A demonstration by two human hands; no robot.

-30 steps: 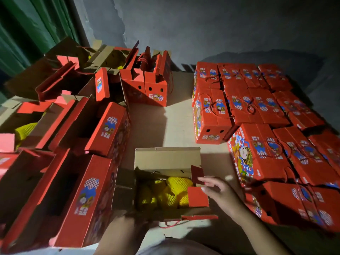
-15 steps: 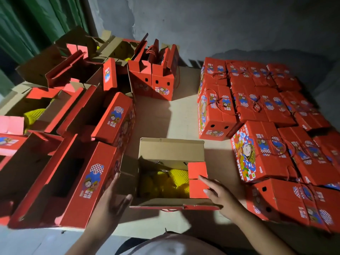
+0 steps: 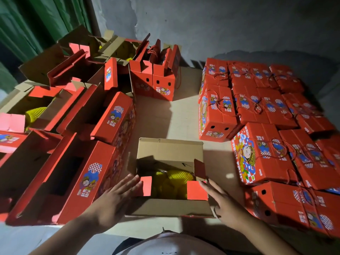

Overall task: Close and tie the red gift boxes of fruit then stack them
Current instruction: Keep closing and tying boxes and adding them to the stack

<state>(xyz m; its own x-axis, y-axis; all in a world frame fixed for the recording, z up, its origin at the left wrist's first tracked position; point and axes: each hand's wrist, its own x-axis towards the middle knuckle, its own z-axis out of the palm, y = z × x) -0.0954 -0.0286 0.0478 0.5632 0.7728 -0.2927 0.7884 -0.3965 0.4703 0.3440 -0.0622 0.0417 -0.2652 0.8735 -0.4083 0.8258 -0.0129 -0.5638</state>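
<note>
An open gift box (image 3: pixel 170 150) stands right in front of me, its brown long flaps spread. Yellow net-wrapped fruit (image 3: pixel 174 179) lies inside. My left hand (image 3: pixel 117 196) presses flat with straight fingers on the small red left end flap (image 3: pixel 146 185), folding it inward. My right hand (image 3: pixel 222 199) touches the small red right end flap (image 3: pixel 196 192) with straight fingers, pushing it inward too. On the right lie several closed, string-tied red boxes (image 3: pixel 263 153), stacked in rows.
Several open red boxes (image 3: pixel 88 173) crowd the left side, some showing yellow fruit (image 3: pixel 35 114). Two upright open boxes (image 3: pixel 156 80) stand at the back centre. A bare strip of cardboard floor (image 3: pixel 165 115) runs between the groups. A grey wall is behind.
My left hand has come up from the box's left side onto the left end flap. My right hand shifted along the right flap. Both end flaps now fold inward. The view moved closer.
</note>
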